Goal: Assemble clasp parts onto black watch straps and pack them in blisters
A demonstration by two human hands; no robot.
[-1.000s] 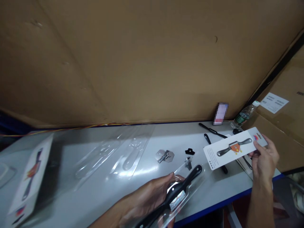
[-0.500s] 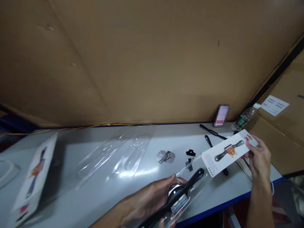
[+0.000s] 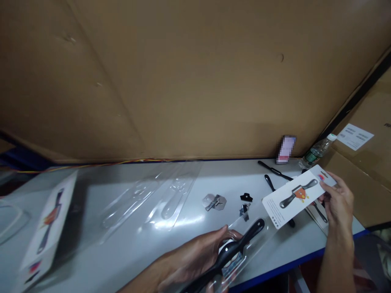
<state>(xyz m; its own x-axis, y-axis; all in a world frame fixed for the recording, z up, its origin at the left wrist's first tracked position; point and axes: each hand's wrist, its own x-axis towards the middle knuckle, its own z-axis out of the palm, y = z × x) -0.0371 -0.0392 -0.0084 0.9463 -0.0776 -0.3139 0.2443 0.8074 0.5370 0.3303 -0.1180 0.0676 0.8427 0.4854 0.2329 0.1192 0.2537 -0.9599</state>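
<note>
Near the front edge of the table, my left hand (image 3: 198,254) is closed around a clear plastic blister shell (image 3: 255,252) with a black spokeshave (image 3: 227,256) lying in it. The spokeshave's lower end runs out of view. Between finger and thumb, my right hand (image 3: 339,199) grips the top end of a white printed card (image 3: 297,197) that pictures a spokeshave. The card's lower end overlaps the shell's upper end; whether it sits inside the shell I cannot tell.
Empty clear shells (image 3: 174,199) lie mid-table, and another printed card (image 3: 50,228) stands at left. Metal blade parts (image 3: 215,202) and black clamp pieces (image 3: 246,197) lie beyond my hands. Black spokeshave bodies (image 3: 275,170), a phone (image 3: 286,149) and a bottle (image 3: 317,150) are at right.
The card and my right hand have shifted slightly right, and a bit more clear plastic shows between card and spokeshave. The whole view has also shifted slightly. Both grips stay the same.
</note>
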